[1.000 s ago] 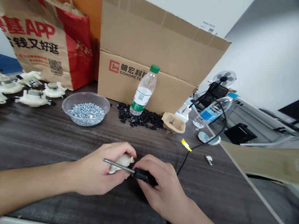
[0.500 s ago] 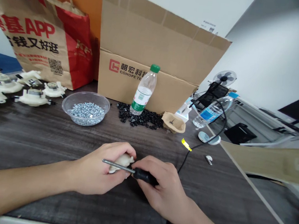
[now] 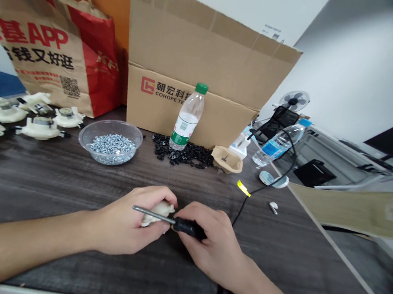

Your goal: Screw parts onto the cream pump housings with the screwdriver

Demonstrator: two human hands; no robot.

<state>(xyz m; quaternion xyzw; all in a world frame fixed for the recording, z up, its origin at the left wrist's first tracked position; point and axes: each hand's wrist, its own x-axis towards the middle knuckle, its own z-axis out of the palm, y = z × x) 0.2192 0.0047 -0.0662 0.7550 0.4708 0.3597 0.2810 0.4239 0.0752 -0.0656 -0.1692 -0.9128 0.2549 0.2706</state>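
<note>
Two bare hands work close together at the near edge of a dark wood-grain table [image 3: 74, 176], centre of the scene. The left hand [image 3: 123, 226] is clenched around a small cream plastic housing [image 3: 159, 213], fingers wrapped over it, so most of the part is hidden. The right hand [image 3: 210, 246] grasps a black-handled steel screwdriver [image 3: 188, 228] firmly, fingers closed round the handle. Its long axis runs almost level from right to left, with the tip pointing left and slightly far, and the shaft crosses the front of the left fingers. Whether the tip touches the housing cannot be told. Farther off lie a clear plastic bowl [image 3: 79, 137] of silver screws [image 3: 112, 146] and a heap of small black plastic pieces [image 3: 181, 154]. A row of cream plastic housings [image 3: 40, 128] sits far left, and an open brown cardboard box [image 3: 193, 48] stands behind.
</note>
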